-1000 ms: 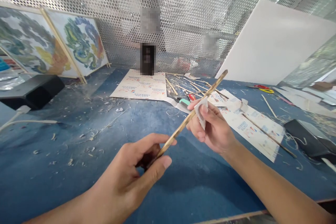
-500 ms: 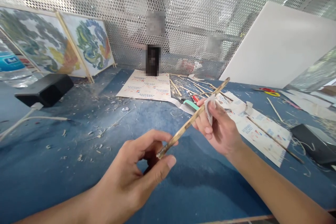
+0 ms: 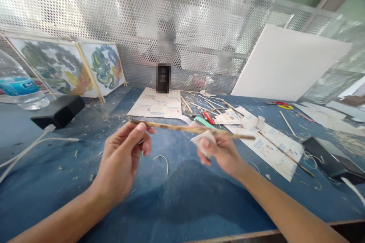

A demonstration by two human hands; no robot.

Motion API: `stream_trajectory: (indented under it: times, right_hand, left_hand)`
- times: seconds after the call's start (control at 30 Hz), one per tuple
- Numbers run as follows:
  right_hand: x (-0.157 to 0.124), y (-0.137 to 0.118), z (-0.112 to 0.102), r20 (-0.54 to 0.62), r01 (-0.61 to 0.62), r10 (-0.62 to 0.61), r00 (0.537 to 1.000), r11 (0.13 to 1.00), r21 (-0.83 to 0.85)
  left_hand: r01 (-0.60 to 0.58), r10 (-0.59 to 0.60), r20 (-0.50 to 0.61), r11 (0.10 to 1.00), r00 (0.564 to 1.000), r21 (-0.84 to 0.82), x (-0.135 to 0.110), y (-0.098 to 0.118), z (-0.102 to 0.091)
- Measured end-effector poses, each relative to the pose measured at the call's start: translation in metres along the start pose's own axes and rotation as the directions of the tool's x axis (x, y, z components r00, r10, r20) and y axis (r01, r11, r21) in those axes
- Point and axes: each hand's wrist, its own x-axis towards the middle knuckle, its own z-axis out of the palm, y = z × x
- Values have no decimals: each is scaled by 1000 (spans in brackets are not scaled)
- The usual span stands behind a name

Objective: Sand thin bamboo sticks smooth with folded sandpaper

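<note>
A thin, brown-mottled bamboo strip [image 3: 173, 127] is held nearly level above the blue table [image 3: 176, 205]. My left hand [image 3: 122, 159] pinches its left end between thumb and fingers. Near the right end, my right hand [image 3: 221, 152] presses a small folded piece of sandpaper [image 3: 203, 140], pale side outward, around the strip. The strip's tip sticks out past the right hand. Behind it on the table lie a green-handled tool [image 3: 204, 122] and a red object [image 3: 208, 117], both partly hidden.
Printed sandpaper sheets [image 3: 155, 102] lie at the back, and another sheet [image 3: 270, 152] bears a dark strip [image 3: 285, 147]. Painted panels [image 3: 57, 68], a water bottle [image 3: 21, 83] and a black box [image 3: 58, 111] stand left. Scissors [image 3: 281, 105], a white board [image 3: 288, 64] and scattered shavings are rightward.
The strip has swung from a steep slant to nearly level. My left hand has moved up and left; my right hand has dropped slightly, still holding the sandpaper. The camera view has tilted up.
</note>
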Motion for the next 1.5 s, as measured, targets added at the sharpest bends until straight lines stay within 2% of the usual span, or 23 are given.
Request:
stream_trajectory:
  times: [0.07,0.1,0.17,0.23,0.27,0.33,0.37,0.4,0.47,0.53,0.6,0.7,0.8,0.87,0.93,1.0,1.07,1.13,1.3,1.4,1.5]
  right_hand:
    - [0,0,3,73,3,14,997,973,-233]
    - [1,0,3,107,23,23,994,912,-410]
    - [4,-2,2,151,80,49,987,666,-742]
    - [7,-5,-1,149,111,60,987,418,-902]
    - [9,-7,-4,131,101,62,989,359,-928]
    - [13,-9,-11,62,43,46,997,337,-940]
    - [14,-8,-16,14,1,38,999,322,-947]
    - [17,-6,-21,-50,-56,29,998,302,-952]
    - [21,4,-34,-211,-206,9,977,258,-944]
    - [26,17,-47,-336,-330,12,942,219,-918]
    - [28,30,-57,-378,-378,38,925,196,-905]
    - [30,40,-61,-391,-394,53,919,187,-900]
    - [30,32,-55,-414,-405,4,910,211,-890]
    - [28,19,-48,-392,-369,-45,919,249,-895]
    - [24,5,-40,-316,-282,-74,946,293,-914]
    - [17,-5,-32,-184,-132,-124,975,344,-930]
    - [8,-9,-24,-92,-21,-183,979,357,-934]
    - [-1,-8,-16,3,63,-175,985,337,-939]
    - [-15,-1,-5,112,161,-217,970,220,-962]
    - [-16,-1,-2,150,204,-243,958,213,-956]
    - [-16,-1,0,152,208,-246,957,221,-953]
  left_hand:
    - [-89,83,-79,993,993,-77,8,6,1]
    - [-137,124,-115,984,986,-111,11,11,2]
    - [-222,194,-171,961,966,-162,16,20,5]
    - [-231,203,-160,955,966,-183,18,29,9]
    - [-193,173,-120,964,978,-182,17,31,11]
    - [-35,37,11,988,999,-150,13,30,16]
    - [70,-60,85,991,995,-117,10,27,19]
    - [174,-161,153,982,975,-79,6,23,21]
    - [355,-344,251,935,905,-2,-2,10,26]
    - [470,-462,305,881,833,50,-8,-2,29]
    - [533,-527,338,842,780,83,-13,-11,29]
    - [579,-573,372,808,730,110,-15,-17,24]
    - [607,-603,376,785,704,122,-16,-17,18]
    - [621,-617,366,774,697,121,-15,-16,15]
    - [627,-621,344,772,704,109,-15,-15,13]
    - [623,-617,309,777,724,92,-14,-14,11]
    - [613,-609,270,786,746,80,-14,-13,11]
    - [602,-603,247,793,758,89,-15,-11,12]
    - [550,-589,219,807,778,218,-22,-8,18]
    - [593,-614,125,787,779,167,-28,-13,17]
    - [587,-606,26,780,795,218,-35,-24,7]
